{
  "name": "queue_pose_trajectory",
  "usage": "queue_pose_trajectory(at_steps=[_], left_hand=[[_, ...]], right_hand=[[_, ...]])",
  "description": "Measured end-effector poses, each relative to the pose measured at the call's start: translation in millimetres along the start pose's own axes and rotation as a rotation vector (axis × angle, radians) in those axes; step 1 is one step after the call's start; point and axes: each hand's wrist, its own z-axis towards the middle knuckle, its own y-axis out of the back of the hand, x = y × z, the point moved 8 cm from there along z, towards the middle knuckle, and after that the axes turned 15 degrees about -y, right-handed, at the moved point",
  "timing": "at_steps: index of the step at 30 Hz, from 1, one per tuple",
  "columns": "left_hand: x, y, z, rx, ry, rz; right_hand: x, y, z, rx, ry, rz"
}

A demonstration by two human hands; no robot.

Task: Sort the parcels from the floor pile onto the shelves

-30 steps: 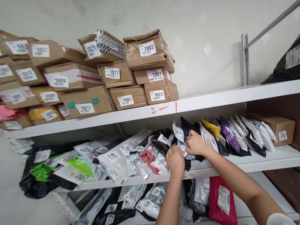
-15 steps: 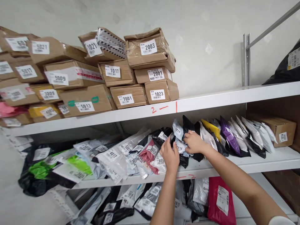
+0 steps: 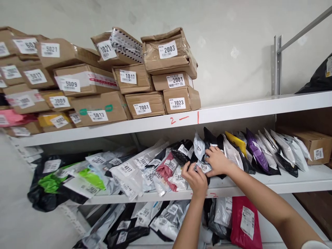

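Left hand [image 3: 195, 178] and right hand [image 3: 218, 161], both half-curled, at either side of packet 7016 [image 3: 203, 167], grip unclear

A pale grey wall [image 3: 230, 24] spreads across twelve o'clock, dotted with whitish patches! White shelving [image 3: 238, 106] runs nine to three, red "2 — 1" marking its upper edge at centre; at two, a slanting metal bar [image 3: 306, 29] meets a perforated upright [image 3: 277, 69].
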Motion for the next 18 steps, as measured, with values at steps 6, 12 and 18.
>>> queue_pose_trajectory(at_steps=[6,12,18], left_hand=[[-27.7,-37.9,39.3,0.572,-0.276,-0.104],[-11.9,-74.6,52.3,1.005,-0.212,0.147],[-9.5,-75.5,88.5,1.071,-0.229,0.335]], right_hand=[[-2.3,-19.0,-31.0,-0.305,-0.025,0.109],[20.6,-64.3,-73.7,-0.497,-0.233,0.181],[36.6,-87.4,-68.9,-0.430,-0.440,0.177]])
